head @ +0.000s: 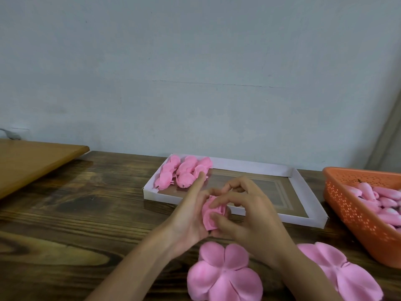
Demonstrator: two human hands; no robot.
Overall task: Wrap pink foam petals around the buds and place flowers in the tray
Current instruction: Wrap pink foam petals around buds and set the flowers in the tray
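Flower [211, 213] pink, crumpled, part-wrapped; L hand [186, 220] grips it, R hand [249, 216] pinches it.

Dark wood-grain table [65, 213] butted up against a pale blue-grey wall [195, 61] with a thin horizontal crack [217, 84] across it, a lighter brown board [32, 161] overlapped the table's far-left corner, and what looked like a grey cable [8, 134] sat at the left edge.

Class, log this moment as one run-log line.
step: wrapping flower | left hand: holds it | right hand: pinches it | tray: finished flowers, far-left corner | basket: buds
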